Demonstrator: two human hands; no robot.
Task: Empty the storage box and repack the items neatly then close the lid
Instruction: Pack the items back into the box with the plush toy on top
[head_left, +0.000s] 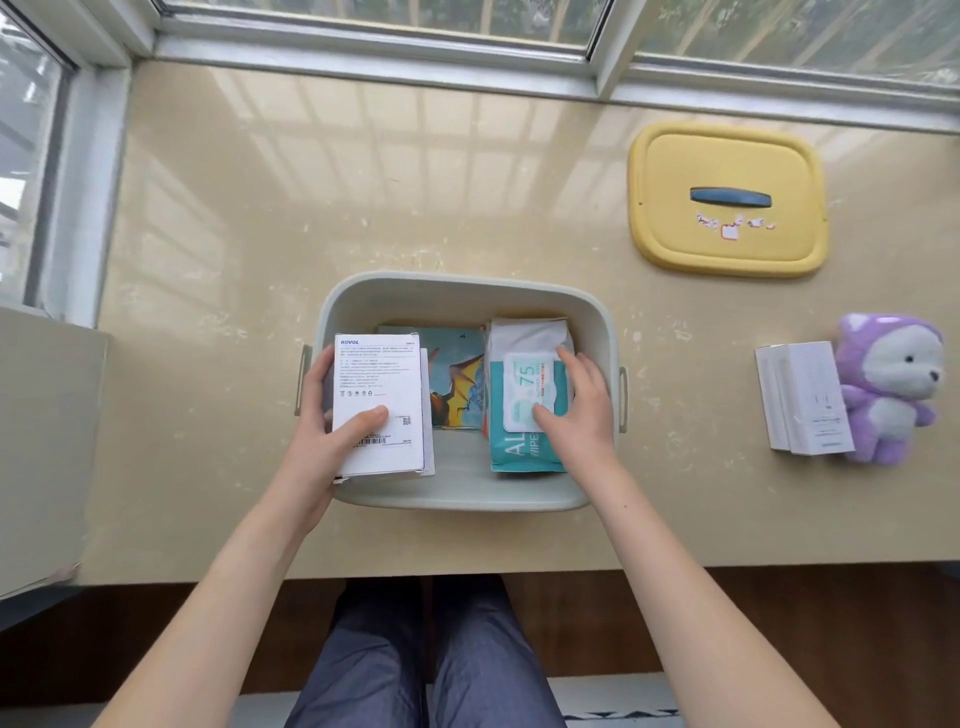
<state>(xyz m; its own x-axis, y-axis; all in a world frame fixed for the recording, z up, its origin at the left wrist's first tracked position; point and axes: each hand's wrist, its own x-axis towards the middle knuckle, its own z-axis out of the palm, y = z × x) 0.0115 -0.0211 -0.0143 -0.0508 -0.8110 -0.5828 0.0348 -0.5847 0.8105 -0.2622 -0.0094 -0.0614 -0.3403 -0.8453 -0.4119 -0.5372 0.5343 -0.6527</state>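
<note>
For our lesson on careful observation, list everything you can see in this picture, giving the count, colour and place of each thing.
storage box: one, pale grey-green, middle of the table, lid off
lid: one, yellow with a dark blue handle, flat on the table, far right of the box
white carton: one, white with printed text, at the box's left side
wipes pack: one, teal and white, right part of the box
picture card: one, multicoloured, lying in the box between carton and wipes
white boxes: at least two, white, on the table right of the box
plush toy: one, purple and white, beside the white boxes
table: one, beige, under a window
left hand: grips the white carton
right hand: holds the wipes pack
</note>
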